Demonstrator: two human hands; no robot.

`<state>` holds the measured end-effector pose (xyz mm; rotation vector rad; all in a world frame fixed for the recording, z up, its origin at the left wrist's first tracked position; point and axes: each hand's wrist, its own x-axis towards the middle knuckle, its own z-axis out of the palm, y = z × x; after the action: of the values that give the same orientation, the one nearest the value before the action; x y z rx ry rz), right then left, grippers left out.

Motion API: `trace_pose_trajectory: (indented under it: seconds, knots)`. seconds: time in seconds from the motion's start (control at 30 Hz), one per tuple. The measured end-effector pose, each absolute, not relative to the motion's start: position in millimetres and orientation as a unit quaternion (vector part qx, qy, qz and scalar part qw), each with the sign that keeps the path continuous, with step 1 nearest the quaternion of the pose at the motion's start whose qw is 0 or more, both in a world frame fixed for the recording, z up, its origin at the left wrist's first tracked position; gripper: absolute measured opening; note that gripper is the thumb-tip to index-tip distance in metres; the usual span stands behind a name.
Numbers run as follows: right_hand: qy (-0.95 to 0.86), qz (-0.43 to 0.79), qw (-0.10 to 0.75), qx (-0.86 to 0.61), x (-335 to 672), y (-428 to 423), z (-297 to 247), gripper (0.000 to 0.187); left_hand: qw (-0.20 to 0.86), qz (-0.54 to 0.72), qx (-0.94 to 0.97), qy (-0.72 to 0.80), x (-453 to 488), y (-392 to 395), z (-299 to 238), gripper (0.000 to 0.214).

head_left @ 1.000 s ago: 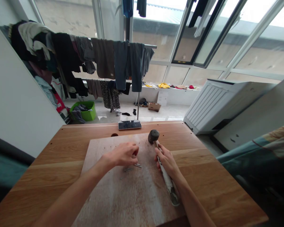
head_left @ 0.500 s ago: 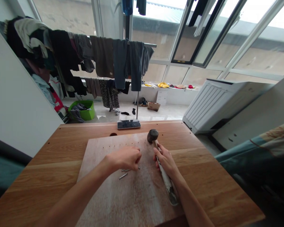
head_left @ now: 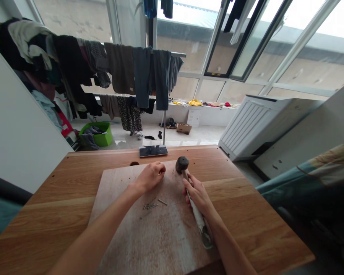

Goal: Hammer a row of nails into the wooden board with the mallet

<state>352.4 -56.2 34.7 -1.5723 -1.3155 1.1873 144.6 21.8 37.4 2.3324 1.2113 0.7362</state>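
From the head camera, a big wooden table (head_left: 46, 198) has a pale wooden board (head_left: 166, 240) lying flat on top of it. The right hand (head_left: 196, 194) is wrapped around the handle of a hammer (head_left: 182, 164) and grips it tight. The hammer lies on the right side of the board. Its dark round head points away from the person, and its long light handle runs back under the hand toward the near edge. The left hand (head_left: 150, 176) is near the far edge of the board, just beside the hammer head. Its fingers are curled in, with the tips pinched together and touching the wood. It is too small to tell if there is anything between them. A few small nails (head_left: 152, 205) lie loose on the board, between the two arms and a little closer to the person. A phone (head_left: 153, 151) lies flat at the far edge of the table. Past the table, clothes (head_left: 143, 76) hang on a rack by the window, and a green tub (head_left: 99, 133) sits on the floor.
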Motion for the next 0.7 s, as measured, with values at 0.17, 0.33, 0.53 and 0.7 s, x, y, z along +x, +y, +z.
trace_pose_trajectory:
  seconds: [0.17, 0.33, 0.53, 0.7]
  knots:
    - [-0.511, 0.468, 0.378, -0.614, 353, -57, 35, 0.041, 0.2, 0.251, 0.84, 0.438, 151, 21, 40, 0.018]
    - [-0.511, 0.474, 0.379, -0.609, 353, -57, 34, 0.04, 0.217, 0.277, 0.828, 0.437, 155, 22, 30, 0.018]
    - [-0.519, 0.46, 0.376, -0.615, 353, -57, 36, 0.039, 0.206, 0.351, 0.795, 0.45, 151, 19, 13, 0.006]
    - [-0.504, 0.46, 0.383, -0.622, 352, -57, 35, 0.037, 0.239, 0.357, 0.779, 0.457, 150, 19, 13, 0.006]
